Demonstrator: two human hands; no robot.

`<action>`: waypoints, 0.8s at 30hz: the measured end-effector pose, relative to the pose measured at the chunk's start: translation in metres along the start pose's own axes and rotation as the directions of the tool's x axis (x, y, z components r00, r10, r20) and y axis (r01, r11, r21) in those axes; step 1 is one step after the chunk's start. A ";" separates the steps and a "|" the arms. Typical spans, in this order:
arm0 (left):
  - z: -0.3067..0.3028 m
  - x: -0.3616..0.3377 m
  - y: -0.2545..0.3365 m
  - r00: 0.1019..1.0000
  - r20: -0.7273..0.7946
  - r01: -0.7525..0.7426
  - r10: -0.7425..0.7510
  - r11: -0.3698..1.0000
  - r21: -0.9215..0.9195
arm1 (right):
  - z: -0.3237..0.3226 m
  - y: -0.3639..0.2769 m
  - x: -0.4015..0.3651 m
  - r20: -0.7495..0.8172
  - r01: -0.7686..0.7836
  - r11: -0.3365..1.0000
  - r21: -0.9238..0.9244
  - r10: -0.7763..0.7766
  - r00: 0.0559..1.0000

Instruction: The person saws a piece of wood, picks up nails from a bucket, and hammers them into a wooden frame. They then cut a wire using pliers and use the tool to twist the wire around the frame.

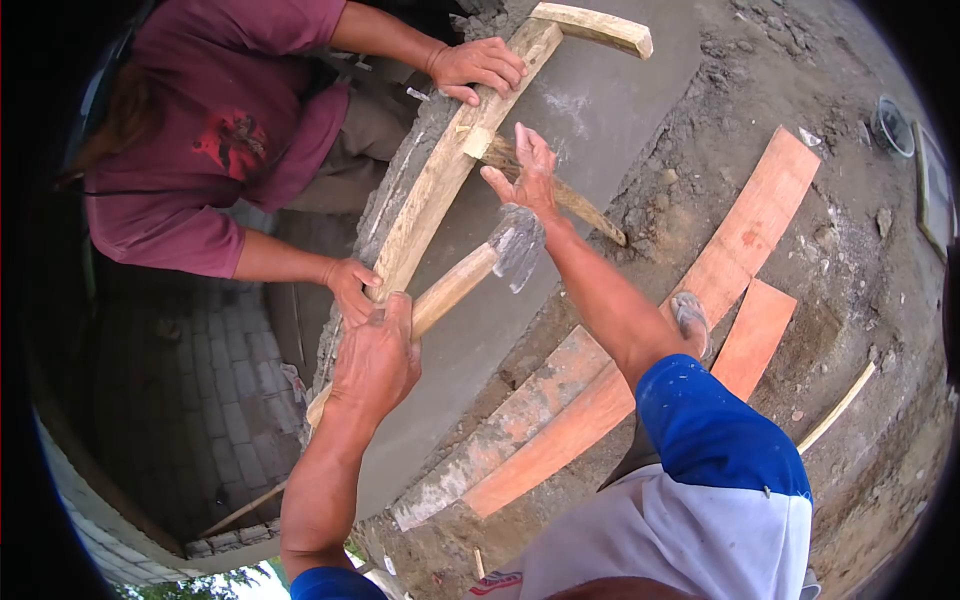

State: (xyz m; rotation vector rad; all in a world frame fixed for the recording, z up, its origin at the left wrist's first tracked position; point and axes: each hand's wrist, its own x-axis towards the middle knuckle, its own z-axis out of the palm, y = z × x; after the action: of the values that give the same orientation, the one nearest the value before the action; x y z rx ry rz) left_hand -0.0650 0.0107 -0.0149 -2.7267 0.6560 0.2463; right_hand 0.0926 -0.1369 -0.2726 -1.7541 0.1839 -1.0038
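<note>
My left hand [377, 357] is wrapped around the wooden handle [455, 287] of a hatchet, whose grey metal head [518, 246] points toward my right forearm. My right hand [528, 177] has its fingers spread, over a wooden stake [580, 205] that juts out from a long timber [432, 205]. A pale end of wood [478, 142] shows on the timber beside my fingertips. Another person's hands [478, 70] press on the timber, one near its top and one [350, 288] right by my left hand. A shorter wood piece [595, 28] crosses the timber's far end.
The timber lies along a rough concrete edge [385, 200], with a deep brick-lined pit [225, 380] to the left. Smooth grey concrete [440, 380] runs beneath. Reddish boards [735, 235] lie on the dirt under my foot. A bucket [891, 127] stands at the upper right.
</note>
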 end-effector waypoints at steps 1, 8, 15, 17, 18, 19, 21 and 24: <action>0.008 -0.014 -0.009 0.999 -0.029 0.014 -0.016 0.999 -0.044 | 0.004 0.003 -0.002 0.055 -0.029 1.000 0.003 0.029 0.998; 0.012 -0.078 -0.049 0.982 -0.037 0.165 -0.184 0.941 -0.295 | 0.016 0.008 -0.001 0.246 -0.150 0.981 -0.127 0.178 0.953; -0.004 -0.016 -0.069 0.998 -0.048 0.006 -0.029 0.908 -0.420 | 0.013 -0.004 -0.001 0.263 -0.257 0.955 -0.148 0.289 0.921; -0.012 0.015 -0.077 1.000 -0.004 -0.004 0.002 0.904 -0.427 | 0.026 0.004 0.002 0.226 -0.229 0.971 -0.065 0.238 0.945; -0.023 0.029 -0.077 0.998 0.064 0.013 0.022 0.869 -0.495 | 0.030 0.004 -0.002 0.196 -0.232 0.972 -0.044 0.236 0.952; -0.033 0.037 -0.085 0.994 0.044 -0.076 0.105 0.899 -0.432 | 0.030 0.001 -0.009 0.169 -0.236 0.971 -0.032 0.238 0.956; -0.049 0.061 -0.098 0.964 -0.069 -0.265 0.256 0.912 -0.312 | 0.020 -0.017 0.001 0.190 -0.384 0.913 0.138 0.356 0.915; -0.081 0.078 -0.102 0.951 -0.054 -0.308 0.303 0.929 -0.205 | 0.024 -0.021 -0.019 0.166 -0.390 0.913 0.119 0.369 0.915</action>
State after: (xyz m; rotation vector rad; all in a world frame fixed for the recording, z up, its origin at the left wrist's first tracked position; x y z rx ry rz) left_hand 0.0585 0.0368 0.0694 -2.8183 1.1232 0.3798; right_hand 0.0900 -0.1006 -0.2674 -1.5652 0.3383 -0.5926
